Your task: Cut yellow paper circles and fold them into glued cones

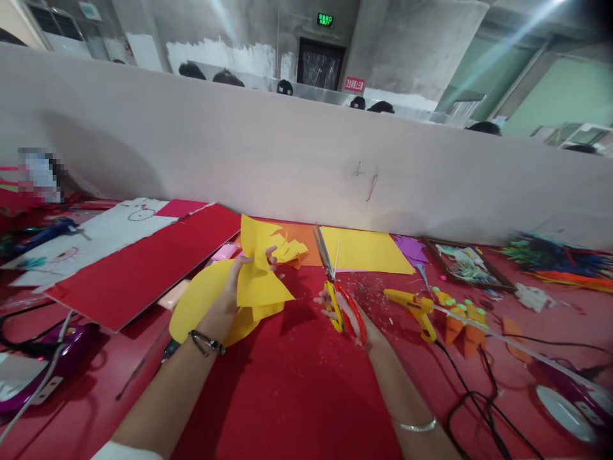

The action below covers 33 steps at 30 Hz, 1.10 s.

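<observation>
Left fingers [245,263] pinch curling yellow sheet [258,284] — smooth, flared; right fingers [330,300] grip metal-bladed scissors [331,271], red-and-yellow handled.

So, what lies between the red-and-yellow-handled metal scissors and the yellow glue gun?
In the head view, small pale scraps lie scattered on the red tabletop between the scissors and the glue gun.

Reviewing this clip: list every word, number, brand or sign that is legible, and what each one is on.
"EXIT": green lit sign above the door; the smaller characters over it are too blurred.
Red wall sign: Chinese characters, too blurred to quote surely.
Pale green sign, upper left: too blurred.
Caps: white marks, too small.
No brand or number is legible.
</observation>
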Motion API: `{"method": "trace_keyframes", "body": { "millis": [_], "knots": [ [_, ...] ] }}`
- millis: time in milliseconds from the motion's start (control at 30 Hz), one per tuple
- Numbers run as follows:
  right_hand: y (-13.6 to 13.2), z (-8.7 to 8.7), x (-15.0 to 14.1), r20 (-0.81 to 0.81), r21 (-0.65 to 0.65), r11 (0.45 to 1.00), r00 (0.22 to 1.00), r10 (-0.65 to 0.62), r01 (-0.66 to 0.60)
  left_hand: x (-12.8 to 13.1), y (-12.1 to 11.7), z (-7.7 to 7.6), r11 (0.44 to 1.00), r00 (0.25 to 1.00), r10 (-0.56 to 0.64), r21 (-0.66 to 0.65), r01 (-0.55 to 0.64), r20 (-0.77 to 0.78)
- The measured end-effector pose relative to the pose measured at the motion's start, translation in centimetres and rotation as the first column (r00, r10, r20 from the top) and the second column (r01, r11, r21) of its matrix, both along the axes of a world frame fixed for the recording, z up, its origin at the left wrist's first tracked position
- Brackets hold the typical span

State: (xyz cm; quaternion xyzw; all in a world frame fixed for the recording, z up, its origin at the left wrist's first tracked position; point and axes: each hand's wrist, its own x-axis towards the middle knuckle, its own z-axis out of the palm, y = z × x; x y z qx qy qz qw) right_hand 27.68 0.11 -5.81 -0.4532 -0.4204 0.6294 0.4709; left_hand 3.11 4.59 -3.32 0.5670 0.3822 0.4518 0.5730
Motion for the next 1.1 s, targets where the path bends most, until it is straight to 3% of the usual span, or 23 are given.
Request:
{"method": "trace_keyframes", "body": {
  "millis": [100, 167, 333, 567, 767, 1000, 1100],
  "knots": [
    [0.5, -0.2, 0.2, -0.002, -0.049, 0.998, 0.999, 0.048, -0.048, -0.2, 2.7, 0.4, 0.984, 0.951, -0.022, -0.163, 0.076, 0.308],
    [0.6, -0.2, 0.0, 0.027, -0.063, 0.994, 0.996, 0.086, -0.084, -0.2, 4.3, 0.6, 0.986, 0.935, 0.002, -0.158, 0.058, 0.355],
    [0.3, 0.2, -1.2, 0.023, -0.054, 0.983, 0.984, 0.178, -0.176, -0.9, 5.5, 1.1, 0.991, 0.932, 0.031, -0.129, 0.017, 0.360],
    [1.9, 2.6, -3.1, -0.290, 0.038, 0.933, 0.889, 0.354, -0.359, -1.0, 5.2, 0.1, 0.995, 0.930, 0.005, -0.096, 0.032, 0.366],
    [4.2, 4.4, -4.4, -0.360, -0.002, 0.935, 0.873, 0.330, -0.354, -0.8, 4.9, -0.7, 0.994, 0.928, -0.021, -0.093, 0.060, 0.373],
    [6.5, 4.6, -4.5, -0.386, 0.009, 0.909, 0.837, 0.388, -0.417, -1.0, 5.3, -1.9, 0.991, 0.932, -0.020, -0.117, 0.066, 0.362],
    [6.9, 4.6, -4.3, -0.341, 0.019, 0.919, 0.862, 0.376, -0.394, -0.7, 5.4, -2.2, 0.987, 0.940, 0.020, -0.158, 0.036, 0.340]
  ]
}}
